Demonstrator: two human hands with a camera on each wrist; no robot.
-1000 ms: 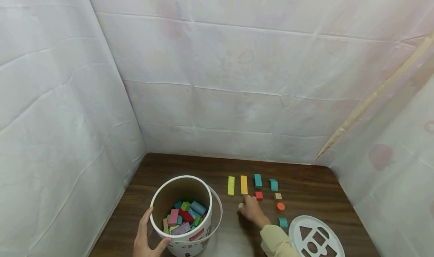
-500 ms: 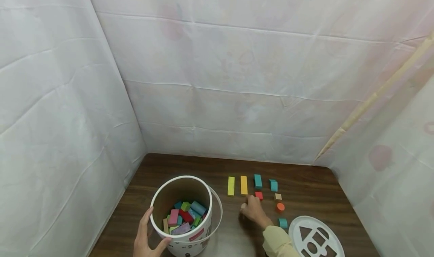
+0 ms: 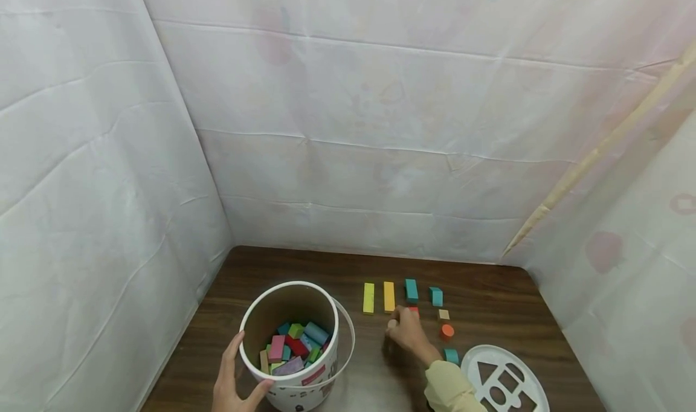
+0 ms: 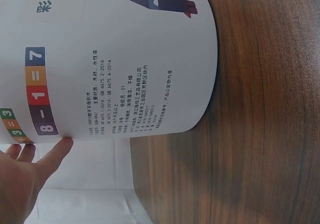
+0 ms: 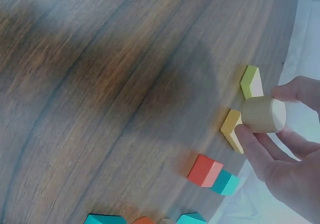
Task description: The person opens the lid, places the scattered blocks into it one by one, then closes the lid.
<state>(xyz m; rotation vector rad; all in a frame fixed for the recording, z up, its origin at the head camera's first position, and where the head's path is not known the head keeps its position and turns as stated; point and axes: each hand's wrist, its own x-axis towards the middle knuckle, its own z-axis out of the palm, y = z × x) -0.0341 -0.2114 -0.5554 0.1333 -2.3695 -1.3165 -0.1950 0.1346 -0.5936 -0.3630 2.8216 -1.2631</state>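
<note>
A white printed bucket (image 3: 321, 373) stands at the left of the table, tilted in my view, with several coloured wooden blocks (image 3: 290, 347) inside. My left hand (image 3: 235, 379) holds its near left side, thumb and fingers spread along the wall below the rim; in the left wrist view, fingertips (image 4: 65, 143) touch the printed side. My right hand (image 3: 410, 333) pinches a plain wooden cylinder (image 5: 262, 114) between thumb and fingers, above the table. Close by lie a yellow-green block (image 3: 369, 298), an orange-yellow block (image 3: 389, 297) and a red block (image 5: 205, 170), partly hidden by the hand in the head view.
Teal blocks (image 3: 411, 291), a small beige cube (image 3: 444, 315) and an orange cylinder (image 3: 447, 331) lie on the dark wooden table (image 3: 304, 264). A white lid with shaped holes (image 3: 469, 360) sits at the right. The bucket's handle (image 3: 352, 345) hangs on its right. Pale sheets (image 3: 348, 176) enclose the table.
My right hand has shifted slightly right and away from me with the wooden cylinder, covering more of the red block. My left hand and the bucket have stayed in place.
</note>
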